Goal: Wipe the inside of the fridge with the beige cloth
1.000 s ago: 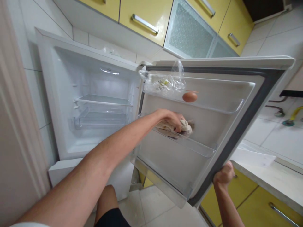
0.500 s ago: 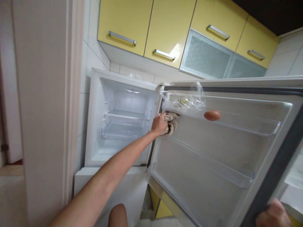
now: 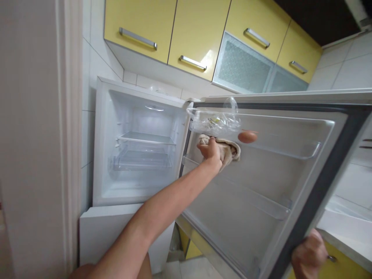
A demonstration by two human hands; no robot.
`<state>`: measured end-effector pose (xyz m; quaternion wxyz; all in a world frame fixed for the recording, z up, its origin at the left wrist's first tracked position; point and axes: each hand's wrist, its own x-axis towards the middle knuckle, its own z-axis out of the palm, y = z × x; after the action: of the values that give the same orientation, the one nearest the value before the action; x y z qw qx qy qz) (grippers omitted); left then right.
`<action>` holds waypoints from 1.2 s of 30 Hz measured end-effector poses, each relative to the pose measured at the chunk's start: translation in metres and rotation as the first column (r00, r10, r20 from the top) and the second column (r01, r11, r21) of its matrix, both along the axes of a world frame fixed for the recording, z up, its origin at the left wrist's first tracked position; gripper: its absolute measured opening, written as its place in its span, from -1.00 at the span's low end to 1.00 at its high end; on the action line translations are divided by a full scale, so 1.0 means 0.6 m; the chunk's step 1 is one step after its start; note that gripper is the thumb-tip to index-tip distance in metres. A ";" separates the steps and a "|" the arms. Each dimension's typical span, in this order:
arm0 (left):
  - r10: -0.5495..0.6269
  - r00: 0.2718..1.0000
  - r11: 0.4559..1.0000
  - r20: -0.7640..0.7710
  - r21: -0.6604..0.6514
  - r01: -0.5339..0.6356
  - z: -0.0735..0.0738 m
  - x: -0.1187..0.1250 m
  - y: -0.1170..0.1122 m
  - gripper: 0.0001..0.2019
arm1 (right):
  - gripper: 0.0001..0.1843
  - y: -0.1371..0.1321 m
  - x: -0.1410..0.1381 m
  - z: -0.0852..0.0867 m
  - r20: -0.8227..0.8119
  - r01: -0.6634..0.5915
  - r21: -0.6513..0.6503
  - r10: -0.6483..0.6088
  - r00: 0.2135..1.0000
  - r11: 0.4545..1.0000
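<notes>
My left hand (image 3: 211, 150) is closed on a crumpled beige cloth (image 3: 228, 150), pressed against the inner face of the open fridge door (image 3: 261, 176), just under the top door shelf. That clear shelf (image 3: 290, 133) holds a brown egg (image 3: 247, 136) and a transparent plastic bag (image 3: 221, 122) with something greenish in it. At the lower right, my right hand (image 3: 309, 252) is wrapped round the door's outer edge, slightly blurred. A lower clear door shelf (image 3: 261, 203) runs below the cloth.
The fridge compartment (image 3: 136, 186) stands open on the left, with a glass shelf (image 3: 148, 137) and a clear drawer (image 3: 142, 159). Yellow cabinets (image 3: 139, 23) hang above. A pale door frame (image 3: 40, 135) borders the left, and a counter (image 3: 345, 244) lies beyond the door at right.
My left hand has moved the cloth rightward along the door's inner face, away from the hinge side. The view has shifted to the right. My right hand stays at the door edge.
</notes>
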<state>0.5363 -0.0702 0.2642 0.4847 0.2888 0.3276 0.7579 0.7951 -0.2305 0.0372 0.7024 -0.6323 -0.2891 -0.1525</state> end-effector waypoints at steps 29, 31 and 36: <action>0.004 0.265 0.325 -0.964 0.251 0.912 -0.024 0.054 -0.147 -0.69 | -0.48 -0.016 -0.043 0.015 -0.012 0.045 0.082 -0.044 0.999 0.996; -0.083 0.204 0.236 -0.975 0.180 0.955 -0.022 0.046 -0.131 -0.72 | -0.48 -0.011 -0.034 0.014 -0.014 0.044 0.082 -0.043 0.999 0.996; -0.090 0.088 0.220 -0.992 0.066 0.973 -0.006 0.019 -0.087 -0.66 | -0.48 0.004 -0.018 0.020 -0.021 0.026 0.074 -0.025 0.999 0.997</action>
<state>0.5480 -0.1225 0.2608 0.3352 0.9133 -0.0194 0.2307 0.7843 -0.2284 0.0493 0.7263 -0.6107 -0.2683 -0.1659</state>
